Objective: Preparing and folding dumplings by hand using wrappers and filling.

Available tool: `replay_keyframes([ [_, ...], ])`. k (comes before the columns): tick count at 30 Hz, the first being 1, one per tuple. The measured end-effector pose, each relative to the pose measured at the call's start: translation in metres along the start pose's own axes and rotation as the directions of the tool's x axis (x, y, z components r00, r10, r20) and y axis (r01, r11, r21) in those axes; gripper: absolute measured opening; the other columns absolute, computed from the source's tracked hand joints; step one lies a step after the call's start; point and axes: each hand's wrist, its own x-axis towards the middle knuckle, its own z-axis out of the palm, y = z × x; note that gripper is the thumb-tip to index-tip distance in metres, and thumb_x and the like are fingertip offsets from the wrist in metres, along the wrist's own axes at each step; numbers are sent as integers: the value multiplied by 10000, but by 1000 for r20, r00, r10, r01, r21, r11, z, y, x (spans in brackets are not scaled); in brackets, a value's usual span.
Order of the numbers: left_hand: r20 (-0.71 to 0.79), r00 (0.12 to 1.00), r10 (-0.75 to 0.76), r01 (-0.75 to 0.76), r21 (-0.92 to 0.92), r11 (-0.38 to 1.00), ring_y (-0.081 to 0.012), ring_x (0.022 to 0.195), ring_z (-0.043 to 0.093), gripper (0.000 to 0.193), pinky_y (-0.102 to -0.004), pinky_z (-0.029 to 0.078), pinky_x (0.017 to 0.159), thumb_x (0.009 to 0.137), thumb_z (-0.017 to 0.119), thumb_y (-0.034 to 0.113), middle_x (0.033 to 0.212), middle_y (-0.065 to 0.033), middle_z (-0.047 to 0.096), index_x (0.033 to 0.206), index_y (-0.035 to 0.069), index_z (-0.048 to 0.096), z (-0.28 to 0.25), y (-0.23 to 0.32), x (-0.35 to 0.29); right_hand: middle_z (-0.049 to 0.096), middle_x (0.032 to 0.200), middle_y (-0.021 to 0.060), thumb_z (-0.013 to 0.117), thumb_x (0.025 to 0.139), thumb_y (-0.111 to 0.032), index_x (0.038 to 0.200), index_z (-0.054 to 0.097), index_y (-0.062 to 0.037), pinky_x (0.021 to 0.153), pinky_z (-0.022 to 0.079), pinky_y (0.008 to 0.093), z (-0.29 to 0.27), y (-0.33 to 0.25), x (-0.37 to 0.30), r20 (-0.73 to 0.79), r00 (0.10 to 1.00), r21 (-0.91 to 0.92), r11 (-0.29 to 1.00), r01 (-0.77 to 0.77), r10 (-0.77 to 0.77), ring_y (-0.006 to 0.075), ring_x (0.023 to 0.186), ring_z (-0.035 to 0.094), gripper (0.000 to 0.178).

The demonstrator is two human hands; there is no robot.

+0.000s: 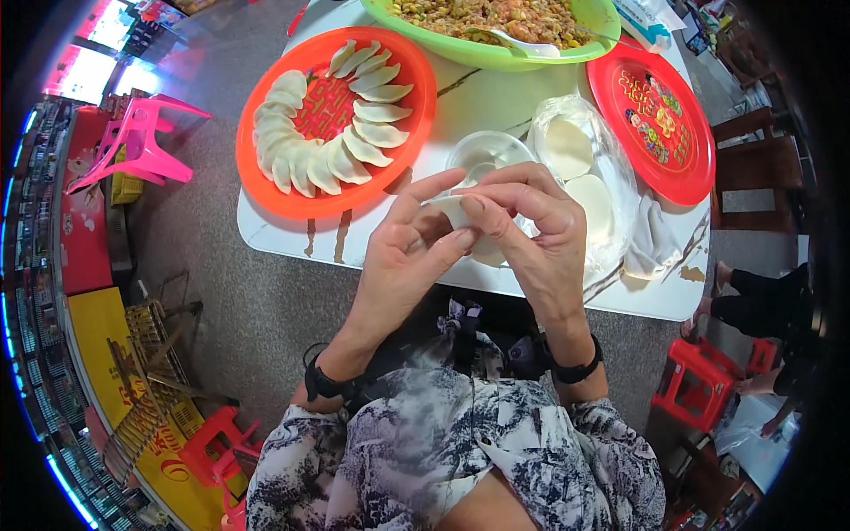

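Observation:
Between my two hands, over the table's front edge, is a pale dumpling wrapper [449,211], partly hidden by fingers. My left hand [409,237] pinches its near left side between thumb and fingers. The thumb and forefinger of my right hand [529,226] press its right edge. Whether filling lies inside cannot be seen. Just beyond the hands stands a clear bowl [490,149], partly covered by them. To its right, round wrappers [568,149] lie in a plastic bag [614,168]. At the left, finished dumplings [381,112] form a ring on an orange-red tray [251,181].
A green basin [496,58] of chopped filling [505,19] stands at the far side, a white spoon [529,44] in it. A red patterned tray [692,173] sits at the right of the white table [288,241]. Pink [146,142] and red stools [695,385] stand on the floor.

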Motion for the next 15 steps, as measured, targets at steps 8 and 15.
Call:
replay_keyframes([
  [8,-44,997,61,-64,-68,996,-111,1000,600,442,-259,492,870,951,587,60,1130,-87,634,1366,-17,459,-1,-5,0,635,993,43,755,784,-126,1074,705,-68,702,447,271,4,-5,-5,-144,989,2,1000,-15,15,146,827,543,300],
  [15,-86,996,39,-52,-162,985,-124,961,621,432,-265,496,873,956,582,71,1135,-94,640,1362,-22,469,4,-7,2,586,1076,20,753,833,-180,1113,688,-52,704,413,204,3,4,-18,-82,994,-25,997,-72,69,64,816,495,314],
])
